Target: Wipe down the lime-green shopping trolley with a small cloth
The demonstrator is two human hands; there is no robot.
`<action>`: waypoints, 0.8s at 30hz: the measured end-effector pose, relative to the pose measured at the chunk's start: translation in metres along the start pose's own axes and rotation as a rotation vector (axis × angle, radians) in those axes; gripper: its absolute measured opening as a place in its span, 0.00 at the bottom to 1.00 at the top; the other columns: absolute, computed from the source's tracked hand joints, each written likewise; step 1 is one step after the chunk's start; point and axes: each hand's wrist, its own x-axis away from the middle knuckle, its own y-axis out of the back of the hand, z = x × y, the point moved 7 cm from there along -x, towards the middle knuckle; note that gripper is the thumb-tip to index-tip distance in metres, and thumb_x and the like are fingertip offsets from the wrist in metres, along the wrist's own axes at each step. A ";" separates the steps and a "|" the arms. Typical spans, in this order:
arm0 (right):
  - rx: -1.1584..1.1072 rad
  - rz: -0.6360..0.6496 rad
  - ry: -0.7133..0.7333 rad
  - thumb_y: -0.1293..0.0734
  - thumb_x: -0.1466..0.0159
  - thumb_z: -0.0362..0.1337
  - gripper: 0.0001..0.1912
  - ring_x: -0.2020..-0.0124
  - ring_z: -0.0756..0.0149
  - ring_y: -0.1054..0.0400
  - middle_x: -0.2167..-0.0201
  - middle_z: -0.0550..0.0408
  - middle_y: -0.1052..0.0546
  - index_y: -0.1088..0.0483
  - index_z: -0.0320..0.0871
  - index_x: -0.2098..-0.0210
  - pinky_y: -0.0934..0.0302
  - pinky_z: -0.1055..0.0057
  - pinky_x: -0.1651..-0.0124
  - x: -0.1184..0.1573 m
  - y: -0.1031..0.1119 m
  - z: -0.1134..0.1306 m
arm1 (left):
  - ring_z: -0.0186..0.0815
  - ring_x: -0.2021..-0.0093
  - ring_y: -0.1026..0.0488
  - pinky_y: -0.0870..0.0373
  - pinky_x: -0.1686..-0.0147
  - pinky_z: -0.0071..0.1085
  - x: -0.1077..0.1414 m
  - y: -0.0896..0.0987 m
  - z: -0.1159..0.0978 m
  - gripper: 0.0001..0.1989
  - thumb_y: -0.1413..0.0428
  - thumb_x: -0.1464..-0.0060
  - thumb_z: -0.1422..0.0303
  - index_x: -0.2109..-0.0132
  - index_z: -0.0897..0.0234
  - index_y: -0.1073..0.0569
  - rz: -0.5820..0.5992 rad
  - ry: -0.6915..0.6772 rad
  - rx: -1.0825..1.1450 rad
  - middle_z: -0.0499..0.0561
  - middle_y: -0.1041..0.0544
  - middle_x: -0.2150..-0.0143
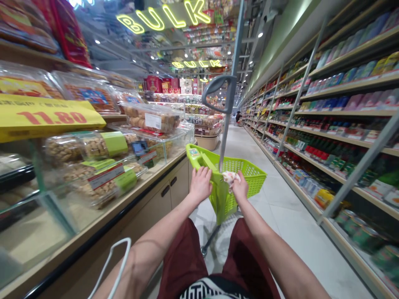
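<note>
Left grip point(200, 185) closed on lime-green basket handle point(207, 160), right grip point(240, 187) narrow on crumpled wrapper point(231, 179) (pink-flecked).

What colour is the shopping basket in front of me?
The plastic shopping basket is bright lime green; it shows best in the head view.

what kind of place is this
Most likely a supermarket: a neon "BULK" sign, a yellow 11.80 price sign, long stocked shelves, and a green shopping basket.
</note>
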 end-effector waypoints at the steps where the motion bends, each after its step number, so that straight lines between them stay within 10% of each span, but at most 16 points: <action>1: -0.025 -0.049 -0.047 0.48 0.43 0.32 0.29 0.62 0.64 0.30 0.60 0.47 0.25 0.44 0.38 0.42 0.37 0.69 0.59 -0.005 0.008 0.002 | 0.44 0.43 0.43 0.55 0.41 0.46 -0.002 0.002 0.000 0.25 0.51 0.52 0.67 0.45 0.65 0.38 0.005 -0.012 0.028 0.57 0.35 0.44; 8: -0.059 -0.081 0.112 0.45 0.44 0.33 0.27 0.45 0.59 0.41 0.46 0.45 0.35 0.42 0.38 0.44 0.45 0.62 0.46 -0.011 0.024 0.051 | 0.45 0.41 0.45 0.47 0.45 0.47 -0.018 0.002 0.024 0.23 0.51 0.48 0.57 0.48 0.64 0.36 0.098 0.093 0.153 0.56 0.37 0.42; 24: 0.121 0.220 0.342 0.44 0.51 0.22 0.28 0.50 0.60 0.38 0.51 0.49 0.30 0.33 0.43 0.52 0.44 0.62 0.47 -0.003 0.018 0.075 | 0.44 0.50 0.37 0.50 0.45 0.47 -0.020 0.004 -0.015 0.20 0.54 0.46 0.52 0.59 0.65 0.30 0.037 0.057 -0.009 0.56 0.28 0.57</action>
